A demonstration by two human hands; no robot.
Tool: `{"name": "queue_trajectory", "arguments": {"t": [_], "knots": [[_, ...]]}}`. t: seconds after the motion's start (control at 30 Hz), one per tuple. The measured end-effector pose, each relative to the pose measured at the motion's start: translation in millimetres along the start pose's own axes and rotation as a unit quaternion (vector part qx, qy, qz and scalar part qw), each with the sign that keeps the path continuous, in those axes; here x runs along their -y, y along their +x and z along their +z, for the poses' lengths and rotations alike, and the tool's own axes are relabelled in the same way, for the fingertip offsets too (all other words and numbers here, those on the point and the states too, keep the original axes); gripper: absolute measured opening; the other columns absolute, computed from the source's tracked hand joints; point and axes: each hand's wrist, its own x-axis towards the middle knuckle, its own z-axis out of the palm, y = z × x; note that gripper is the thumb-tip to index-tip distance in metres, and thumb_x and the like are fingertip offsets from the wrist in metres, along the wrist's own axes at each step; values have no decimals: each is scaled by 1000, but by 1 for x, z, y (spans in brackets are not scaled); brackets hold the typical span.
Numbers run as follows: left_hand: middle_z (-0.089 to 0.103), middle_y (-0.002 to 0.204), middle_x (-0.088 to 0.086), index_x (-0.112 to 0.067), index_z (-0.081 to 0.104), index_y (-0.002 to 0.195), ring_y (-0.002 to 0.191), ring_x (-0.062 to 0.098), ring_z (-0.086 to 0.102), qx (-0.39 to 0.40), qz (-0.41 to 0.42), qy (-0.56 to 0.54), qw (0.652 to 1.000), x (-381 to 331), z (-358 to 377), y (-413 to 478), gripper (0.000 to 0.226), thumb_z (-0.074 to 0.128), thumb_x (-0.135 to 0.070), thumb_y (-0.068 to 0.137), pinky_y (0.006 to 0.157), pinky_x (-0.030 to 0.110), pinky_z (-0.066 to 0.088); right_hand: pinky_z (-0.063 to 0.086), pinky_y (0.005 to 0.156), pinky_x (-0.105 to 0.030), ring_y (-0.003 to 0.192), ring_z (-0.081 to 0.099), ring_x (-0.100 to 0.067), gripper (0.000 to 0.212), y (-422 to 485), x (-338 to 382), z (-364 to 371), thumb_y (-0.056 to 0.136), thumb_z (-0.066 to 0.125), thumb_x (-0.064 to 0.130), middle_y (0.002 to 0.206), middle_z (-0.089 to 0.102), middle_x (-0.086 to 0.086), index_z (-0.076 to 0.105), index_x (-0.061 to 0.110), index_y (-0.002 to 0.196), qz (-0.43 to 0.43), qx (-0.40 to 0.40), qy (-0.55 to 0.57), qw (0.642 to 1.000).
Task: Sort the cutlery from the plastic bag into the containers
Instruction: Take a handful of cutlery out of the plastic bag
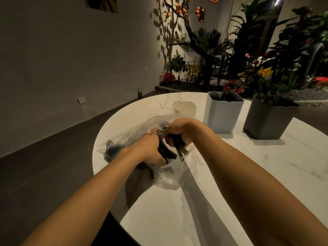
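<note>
A clear plastic bag (127, 137) lies on the white marble table (266, 174) with dark-handled cutlery inside. My right hand (179, 129) grips a bundle of cutlery (178, 148) with black handles, its metal ends pointing down over the bag's mouth. My left hand (152, 150) sits at the bag's opening, its fingers curled round dark cutlery pieces beside the bundle. Behind the bag stand three containers: a cream one (185, 108), a pale blue one (221, 116) and a dark grey one (268, 121). The blue and grey ones hold dark cutlery.
The round table's edge curves close on the left, with dark floor beyond. Artificial plants and flowers (248, 59) fill the corner behind the containers. A small green bottle (139, 92) stands on the floor by the wall.
</note>
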Motion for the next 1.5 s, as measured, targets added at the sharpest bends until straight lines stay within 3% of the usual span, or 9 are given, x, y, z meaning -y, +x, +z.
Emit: {"name": "queue_trajectory", "arguments": {"t": [0.17, 0.33, 0.53, 0.63, 0.73, 0.83, 1.23, 1.4, 1.5], "knots": [[43, 146, 12, -18, 6, 160, 130, 34, 50, -17, 0, -18, 1000, -8, -7, -7, 121, 84, -46, 72, 107, 45, 49, 43, 65, -26, 59, 47, -14, 15, -14, 1, -3, 100, 45, 7, 68, 52, -8, 57, 7, 90, -29, 29, 59, 997], [58, 111, 6, -15, 40, 138, 98, 24, 61, -48, 4, -34, 998, -16, -17, -18, 64, 73, -18, 83, 87, 39, 60, 54, 74, -33, 60, 55, -17, 14, -31, 9, -11, 99, 45, 3, 70, 57, -11, 59, 2, 102, -52, 58, 121, 990], [62, 102, 9, -12, 25, 156, 91, 18, 60, -67, 0, -84, 994, -23, -34, -32, 68, 56, -8, 96, 72, 29, 55, 50, 64, -25, 57, 52, -13, 16, -43, 13, -3, 100, 42, 1, 70, 56, -10, 56, 0, 108, -75, 63, 167, 981], [61, 100, 8, -9, 53, 129, 89, 18, 59, -87, -3, -82, 993, -23, -42, -38, 32, 52, -6, 98, 60, 24, 45, 49, 63, -24, 56, 50, -11, 14, -51, 9, -2, 101, 42, 2, 70, 54, -9, 55, 0, 107, -73, 70, 157, 982], [65, 93, 10, -11, 57, 98, 88, 26, 71, -73, -22, -94, 993, -23, -48, -46, 8, 51, -6, 97, 64, 31, 58, 48, 66, -25, 61, 50, -12, 11, -61, 0, -2, 102, 44, 5, 72, 54, -9, 55, 3, 102, -56, 75, 113, 989], [72, 95, 15, -5, 60, 98, 82, 29, 77, -19, -49, -97, 994, -27, -55, -53, 12, 49, -3, 96, 82, 43, 64, 50, 61, -24, 59, 52, -12, 10, -75, -15, -4, 102, 48, 6, 70, 56, -9, 57, 4, 98, -47, 90, 47, 994], [67, 73, 5, -12, 68, 65, 70, 20, 62, -142, -36, 15, 989, -64, -70, -88, 27, 59, -27, 85, 61, 31, 45, 50, 62, -25, 65, 52, -12, 12, -143, -63, -48, 105, 49, 13, 83, 59, -6, 54, 4, 111, -108, 185, -149, 965], [70, 74, 8, -8, 73, 75, 67, 29, 63, -282, -12, -247, 927, -80, -88, -89, 37, 47, -35, 80, 66, 39, 54, 44, 59, -22, 63, 45, -11, 11, -168, -82, -76, 106, 44, 13, 80, 52, -4, 52, 5, 107, -158, 237, -104, 953], [62, 69, 6, -9, 65, 70, 61, 24, 52, -286, 3, -397, 872, -92, -92, -83, 37, 44, -35, 85, 63, 36, 41, 44, 61, -24, 66, 45, -13, 14, -173, -93, -93, 105, 46, 16, 83, 51, -5, 50, 5, 113, -213, 203, -33, 955]]}}
